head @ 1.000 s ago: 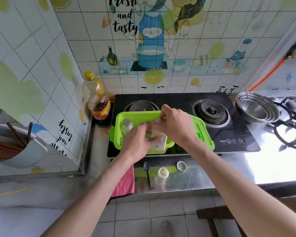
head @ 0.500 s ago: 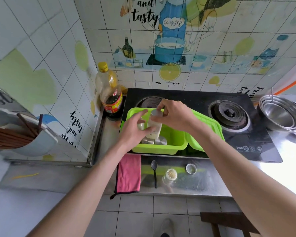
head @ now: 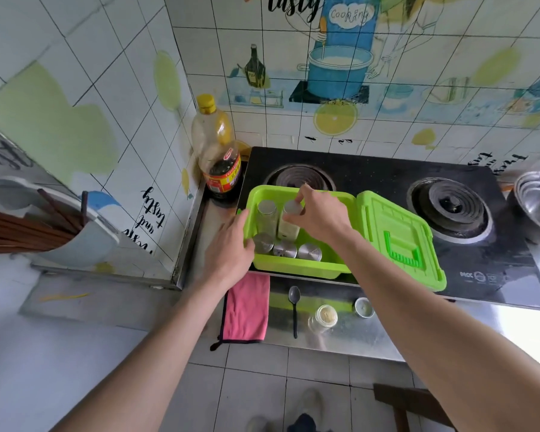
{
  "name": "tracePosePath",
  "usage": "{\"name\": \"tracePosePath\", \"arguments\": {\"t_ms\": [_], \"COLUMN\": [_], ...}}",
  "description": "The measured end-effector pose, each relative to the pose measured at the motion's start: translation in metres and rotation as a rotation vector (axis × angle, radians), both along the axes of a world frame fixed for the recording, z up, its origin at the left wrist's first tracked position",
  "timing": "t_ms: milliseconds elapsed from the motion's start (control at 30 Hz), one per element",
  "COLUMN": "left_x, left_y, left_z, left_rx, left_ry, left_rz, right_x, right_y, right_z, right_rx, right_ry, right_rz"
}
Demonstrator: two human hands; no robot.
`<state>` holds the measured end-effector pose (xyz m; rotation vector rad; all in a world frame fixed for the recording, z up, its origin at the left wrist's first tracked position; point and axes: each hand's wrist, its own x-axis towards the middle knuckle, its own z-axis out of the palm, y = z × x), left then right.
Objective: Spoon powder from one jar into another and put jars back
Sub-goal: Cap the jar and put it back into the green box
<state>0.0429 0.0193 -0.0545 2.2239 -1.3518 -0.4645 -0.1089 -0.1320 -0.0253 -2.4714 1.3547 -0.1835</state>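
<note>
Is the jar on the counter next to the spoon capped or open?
Open: the jar shows powder at its mouth; a loose cap lies beside it.

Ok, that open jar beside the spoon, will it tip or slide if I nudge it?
The open jar looks like clear glass, so probably rigid and breakable. It stands upright on the shiny steel counter, so a push would likely slide it. Its lid lies apart, so any tilt could spill powder.
</note>
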Motion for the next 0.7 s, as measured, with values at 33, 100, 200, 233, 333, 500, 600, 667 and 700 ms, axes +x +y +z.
{"name": "tracePosePath", "arguments": {"t_ms": [33, 100, 200, 233, 333, 500, 600, 667, 700], "left_x": [-0.001, -0.003, -0.004, -0.005, -0.006, -0.01, -0.017, -0.024, -0.029], "left_y": [0.002, 0.003, 0.004, 0.004, 0.005, 0.005, 0.003, 0.0, -0.002], "left_z": [-0.001, 0.0, 0.0, 0.0, 0.001, 0.003, 0.006, 0.008, 0.009], "left_rx": [0.011, 0.019, 0.019, 0.019, 0.016, -0.002, -0.067, -0.108, -0.125], "left_ry": [-0.005, -0.016, -0.031, -0.035, -0.033, -0.065, -0.112, -0.137, -0.14], "left_rz": [-0.002, -0.005, -0.006, -0.007, -0.01, 0.0, 0.02, 0.016, 0.009], "right_x": [0.002, 0.004, 0.006, 0.006, 0.005, -0.012, -0.035, -0.057, -0.07], "right_y": [0.0, 0.0, 0.0, 0.0, 0.001, 0.005, 0.007, 0.012, 0.015], "right_z": [-0.005, -0.013, -0.018, -0.018, -0.018, -0.012, 0.001, 0.012, 0.016], "right_rx": [0.001, -0.003, -0.011, -0.012, 0.007, 0.032, -0.057, -0.112, -0.141], "right_ry": [0.009, 0.018, 0.002, -0.001, 0.001, 0.006, -0.056, -0.123, -0.159], "right_rz": [0.0, 0.005, -0.006, -0.01, -0.011, 0.05, 0.032, -0.02, -0.056]}}
